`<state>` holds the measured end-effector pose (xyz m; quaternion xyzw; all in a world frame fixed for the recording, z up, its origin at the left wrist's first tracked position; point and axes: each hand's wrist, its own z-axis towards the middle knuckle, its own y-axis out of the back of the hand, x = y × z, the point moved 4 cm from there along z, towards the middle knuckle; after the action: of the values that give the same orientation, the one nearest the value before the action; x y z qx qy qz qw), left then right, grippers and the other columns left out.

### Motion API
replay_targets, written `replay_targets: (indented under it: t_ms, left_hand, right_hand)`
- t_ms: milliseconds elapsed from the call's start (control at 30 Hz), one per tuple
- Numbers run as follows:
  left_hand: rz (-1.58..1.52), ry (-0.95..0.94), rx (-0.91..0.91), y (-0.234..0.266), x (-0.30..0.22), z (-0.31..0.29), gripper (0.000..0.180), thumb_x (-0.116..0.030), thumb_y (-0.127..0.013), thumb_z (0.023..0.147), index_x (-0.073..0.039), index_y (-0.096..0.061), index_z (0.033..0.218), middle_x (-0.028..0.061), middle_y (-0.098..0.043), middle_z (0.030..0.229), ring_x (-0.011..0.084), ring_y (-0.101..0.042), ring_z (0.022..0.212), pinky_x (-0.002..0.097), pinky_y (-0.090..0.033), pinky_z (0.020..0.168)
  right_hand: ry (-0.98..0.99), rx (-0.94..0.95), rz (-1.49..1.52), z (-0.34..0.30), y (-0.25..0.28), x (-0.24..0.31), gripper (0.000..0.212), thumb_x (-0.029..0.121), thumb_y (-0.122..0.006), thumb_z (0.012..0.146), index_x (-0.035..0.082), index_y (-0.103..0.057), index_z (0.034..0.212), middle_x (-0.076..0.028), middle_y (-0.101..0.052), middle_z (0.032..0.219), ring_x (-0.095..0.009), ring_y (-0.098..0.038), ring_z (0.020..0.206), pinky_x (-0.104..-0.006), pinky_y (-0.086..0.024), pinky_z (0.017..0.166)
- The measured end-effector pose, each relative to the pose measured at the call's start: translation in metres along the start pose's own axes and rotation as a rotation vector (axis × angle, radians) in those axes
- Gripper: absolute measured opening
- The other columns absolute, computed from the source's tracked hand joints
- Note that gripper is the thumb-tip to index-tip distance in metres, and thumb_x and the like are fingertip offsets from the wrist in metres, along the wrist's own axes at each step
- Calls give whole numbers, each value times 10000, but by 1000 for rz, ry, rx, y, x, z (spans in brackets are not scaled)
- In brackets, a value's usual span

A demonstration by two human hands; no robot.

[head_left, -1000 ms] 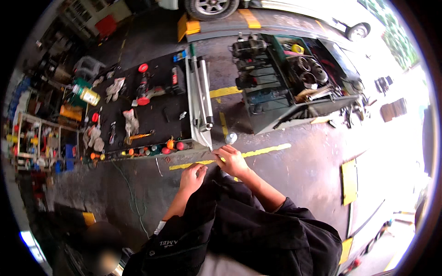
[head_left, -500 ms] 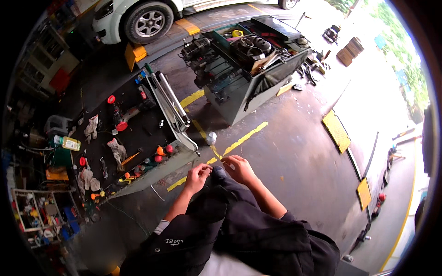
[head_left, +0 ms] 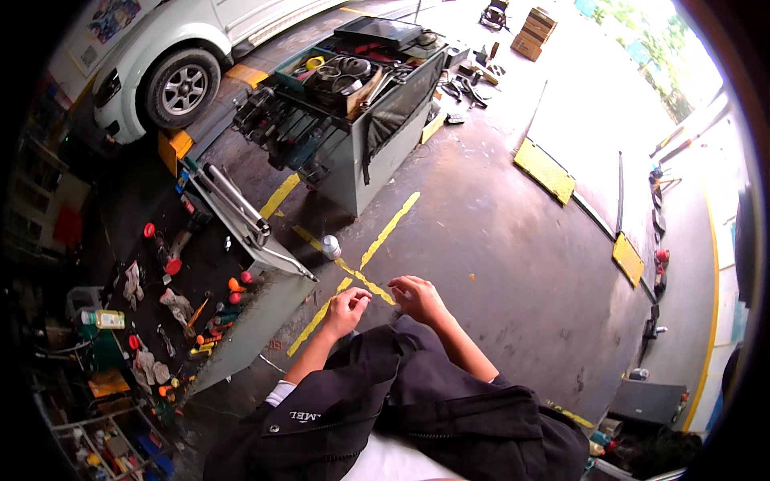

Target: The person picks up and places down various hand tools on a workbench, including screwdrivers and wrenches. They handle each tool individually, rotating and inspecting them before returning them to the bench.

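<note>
Both my hands are raised in front of my dark jacket, a small gap apart, above the floor. My left hand [head_left: 347, 311] has its fingers loosely bent toward the right, and nothing shows in it. Opposite it, my right hand [head_left: 419, 299] is half curled with its fingers a little apart, also holding nothing that I can see. Just beyond them a small whitish can [head_left: 330, 247] stands on the floor by crossing yellow lines. To the left is a dark-topped workbench [head_left: 249, 333], bearing work gloves [head_left: 178, 306], a red-ringed tool [head_left: 171, 260] and several orange-handled tools.
A grey tool cart [head_left: 357, 180] heaped with parts stands ahead, with a white car [head_left: 180, 88] behind it. Yellow plates [head_left: 545, 170] lie on the floor to the right. Cardboard boxes [head_left: 533, 34] are stacked far off. A grey metal bar [head_left: 241, 204] runs along the bench's edge.
The view has swung to the right, so bench, cart and car have shifted left in it. My hands have drawn slightly apart.
</note>
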<state>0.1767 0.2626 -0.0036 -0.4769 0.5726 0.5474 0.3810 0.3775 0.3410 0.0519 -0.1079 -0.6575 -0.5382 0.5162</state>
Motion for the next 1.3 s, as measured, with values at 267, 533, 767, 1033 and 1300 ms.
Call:
replay_targets:
  t_ms: [267, 533, 767, 1033, 1300]
  left_hand:
    - [76, -32, 98, -79, -36, 67, 154, -152, -649, 947, -47, -708, 1042, 94, -747, 899, 182, -736, 813, 313, -573, 748]
    - [166, -33, 188, -172, -86, 135, 166, -121, -650, 943, -29, -710, 1067, 97, -743, 936, 159, -717, 832, 305, -570, 772]
    - [219, -120, 178, -212, -118, 184, 160, -131, -663, 931, -29, -714, 1043, 105, -738, 935, 182, -717, 824, 314, -573, 756]
    - [248, -122, 97, -202, -130, 245, 141, -142, -652, 928, -53, -700, 1026, 110, -730, 907, 214, -716, 792, 331, -566, 750]
    - [257, -194, -85, -161, -122, 322, 108, -99, -652, 905, -42, -687, 990, 116, -713, 892, 242, -710, 794, 342, -565, 732]
  right_hand:
    - [-100, -59, 42, -14, 78, -60, 151, 142, -657, 926, 89, -705, 1058, -130, -716, 989, -311, -711, 860, -396, -574, 765]
    - [-5, -57, -28, -18, 153, -134, 161, 131, -666, 905, 86, -694, 1057, -126, -714, 957, -310, -706, 874, -408, -572, 777]
    - [8, -22, -5, 5, 201, -164, 167, 117, -674, 892, 85, -692, 1055, -121, -714, 951, -312, -705, 865, -406, -572, 779]
    - [-48, -41, 27, 42, 223, -196, 133, 77, -669, 888, 71, -707, 1015, -129, -717, 930, -308, -708, 843, -394, -566, 750]
    - [-42, -5, 24, 118, 238, -215, 138, 81, -654, 887, 69, -698, 1017, -124, -704, 892, -308, -702, 810, -398, -569, 734]
